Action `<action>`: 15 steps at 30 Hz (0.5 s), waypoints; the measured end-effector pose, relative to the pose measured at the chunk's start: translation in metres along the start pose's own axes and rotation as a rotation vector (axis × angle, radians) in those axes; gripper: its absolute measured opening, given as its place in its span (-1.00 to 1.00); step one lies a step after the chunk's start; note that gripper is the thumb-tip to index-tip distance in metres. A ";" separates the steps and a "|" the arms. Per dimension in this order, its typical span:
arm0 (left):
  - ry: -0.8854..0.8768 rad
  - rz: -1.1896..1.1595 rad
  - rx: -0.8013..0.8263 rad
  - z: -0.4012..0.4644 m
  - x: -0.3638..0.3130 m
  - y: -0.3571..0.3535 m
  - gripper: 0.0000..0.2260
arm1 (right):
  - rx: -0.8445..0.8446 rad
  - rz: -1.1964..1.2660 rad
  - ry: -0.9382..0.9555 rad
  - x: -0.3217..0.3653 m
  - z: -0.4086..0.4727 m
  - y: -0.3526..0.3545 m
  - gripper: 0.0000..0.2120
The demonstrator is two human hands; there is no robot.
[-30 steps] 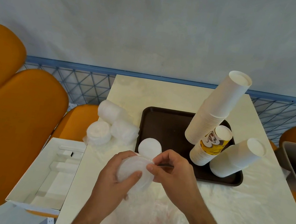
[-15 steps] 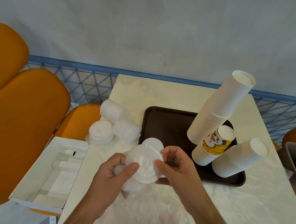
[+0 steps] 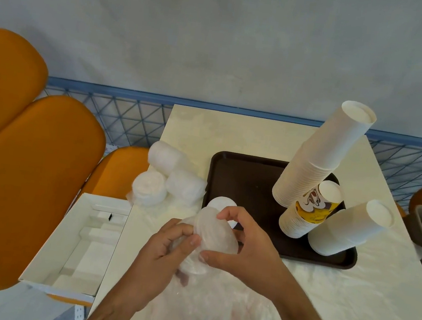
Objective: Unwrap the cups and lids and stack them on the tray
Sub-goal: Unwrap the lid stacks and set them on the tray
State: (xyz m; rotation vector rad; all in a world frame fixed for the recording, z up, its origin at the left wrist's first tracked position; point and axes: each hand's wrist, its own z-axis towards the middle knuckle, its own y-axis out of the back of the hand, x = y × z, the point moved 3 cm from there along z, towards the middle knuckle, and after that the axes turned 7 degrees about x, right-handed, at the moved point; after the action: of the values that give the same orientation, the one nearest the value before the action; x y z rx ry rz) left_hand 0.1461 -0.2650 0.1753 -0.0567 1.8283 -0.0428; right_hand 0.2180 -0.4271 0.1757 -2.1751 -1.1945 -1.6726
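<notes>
Already three cup stacks (image 3: 314,160) stand on the tray (image 3: 242,174). Both hands, left hand (image 3: 162,255) and right hand (image 3: 244,247), pinch a lid stack (image 3: 212,236), apparently half out of its plastic wrap (image 3: 211,310); three wrapped lid bundles (image 3: 172,179) wait beside the tray.

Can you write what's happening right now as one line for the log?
step: unwrapping lids | left hand: grips plastic wrap | right hand: holds lid stack | tray: three cup stacks
</notes>
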 end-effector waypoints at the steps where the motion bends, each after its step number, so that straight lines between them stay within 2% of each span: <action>1: 0.000 -0.005 0.006 0.000 0.000 0.001 -0.84 | 0.019 0.049 0.000 -0.002 0.002 -0.001 -0.40; 4: 0.004 -0.017 0.015 0.000 0.001 0.002 -0.84 | 0.031 0.123 0.015 -0.007 0.005 -0.002 -0.48; 10: 0.012 -0.045 -0.015 0.000 0.004 0.010 -0.84 | -0.092 0.407 0.069 -0.016 0.014 0.007 -0.76; 13: 0.019 -0.009 -0.048 0.003 0.008 0.012 -0.87 | -0.154 0.235 0.095 -0.016 0.021 0.006 -0.91; 15: 0.029 0.007 -0.074 0.005 0.011 0.012 -0.86 | -0.263 0.119 0.128 -0.012 0.024 0.007 -0.90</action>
State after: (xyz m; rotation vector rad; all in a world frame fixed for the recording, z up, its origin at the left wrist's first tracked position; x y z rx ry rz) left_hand 0.1481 -0.2533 0.1624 -0.1025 1.8585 0.0289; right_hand 0.2402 -0.4246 0.1585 -2.1900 -0.8366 -1.9780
